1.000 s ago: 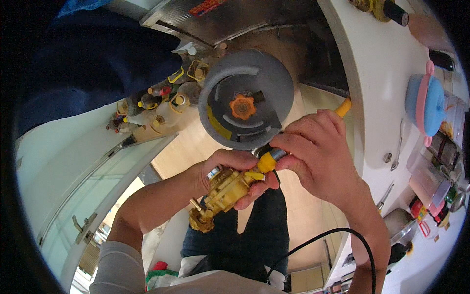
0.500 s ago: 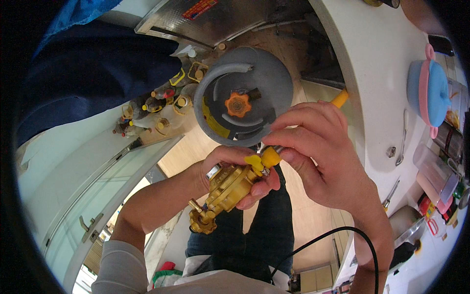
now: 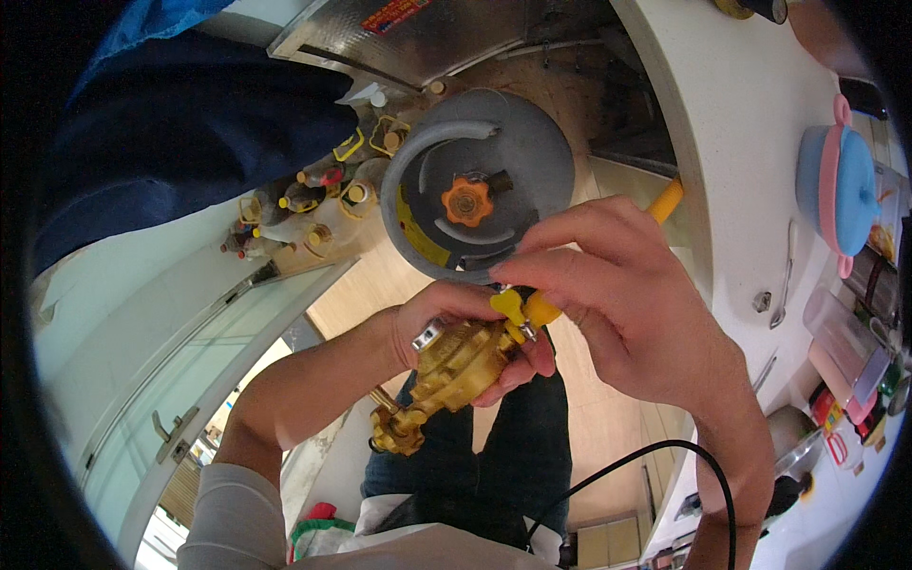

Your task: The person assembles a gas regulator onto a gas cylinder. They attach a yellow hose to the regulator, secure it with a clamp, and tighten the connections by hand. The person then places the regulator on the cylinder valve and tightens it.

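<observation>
My left hand [image 3: 456, 328] grips a brass gas regulator [image 3: 446, 375] from behind, holding it over my lap. My right hand [image 3: 617, 304] pinches the small yellow knob [image 3: 510, 306] where a yellow hose [image 3: 665, 201] joins the regulator. Just beyond my hands stands a grey gas cylinder [image 3: 475, 180] with an orange valve wheel [image 3: 467, 201] on top, seen from above.
A white countertop [image 3: 741, 142] runs down the right with a blue and pink lidded pot [image 3: 836, 195], a spoon and jars. Several bottles [image 3: 304, 204] stand left of the cylinder. A dark blue cloth [image 3: 171, 133] hangs upper left. A black cable [image 3: 646, 456] loops by my right forearm.
Both hands have stayed on the regulator while my right fingers worked at the yellow knob. The view has shifted, so the cylinder now sits slightly higher and to the right.
</observation>
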Available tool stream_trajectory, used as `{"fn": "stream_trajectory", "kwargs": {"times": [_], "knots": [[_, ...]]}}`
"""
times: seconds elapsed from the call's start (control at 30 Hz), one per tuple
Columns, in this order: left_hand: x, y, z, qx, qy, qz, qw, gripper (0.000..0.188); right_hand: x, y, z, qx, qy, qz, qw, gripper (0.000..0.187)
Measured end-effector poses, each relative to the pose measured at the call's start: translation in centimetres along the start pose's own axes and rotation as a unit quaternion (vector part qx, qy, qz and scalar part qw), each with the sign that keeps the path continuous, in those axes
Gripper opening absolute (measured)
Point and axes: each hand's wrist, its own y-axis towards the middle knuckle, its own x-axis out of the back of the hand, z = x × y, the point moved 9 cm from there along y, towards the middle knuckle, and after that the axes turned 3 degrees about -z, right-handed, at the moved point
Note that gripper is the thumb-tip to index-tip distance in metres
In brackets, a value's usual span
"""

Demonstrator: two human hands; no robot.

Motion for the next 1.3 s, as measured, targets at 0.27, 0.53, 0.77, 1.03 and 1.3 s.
{"fn": "stream_trajectory", "kwargs": {"times": [0.27, 0.53, 0.77, 1.03, 1.3], "knots": [[1.4, 0.4, -1.9, -0.038, 0.274, -0.235, 0.932, 0.044, -0.5, -2.0, 2.8, -0.005, -0.234, 0.073, 0.97, 0.019], [-1.7, 1.5, -1.6, -0.114, 0.611, -0.285, 0.73, 0.028, -1.8, -7.4, 3.4, -0.077, -0.423, 0.089, 0.898, 0.017], [-2.3, 2.1, -0.5, -0.147, 0.676, -0.263, 0.672, 0.027, -2.9, -10.2, 0.5, -0.275, -0.244, 0.025, 0.93, 0.031], [-2.5, 1.8, -0.7, -0.222, 0.727, -0.278, 0.588, 0.022, -5.0, -13.9, -3.0, -0.512, 0.147, -0.029, 0.846, 0.04], [-2.4, 2.3, -0.8, -0.221, 0.748, -0.262, 0.569, 0.024, -1.5, -11.5, 0.5, -0.311, -0.284, 0.004, 0.907, 0.032]]}}
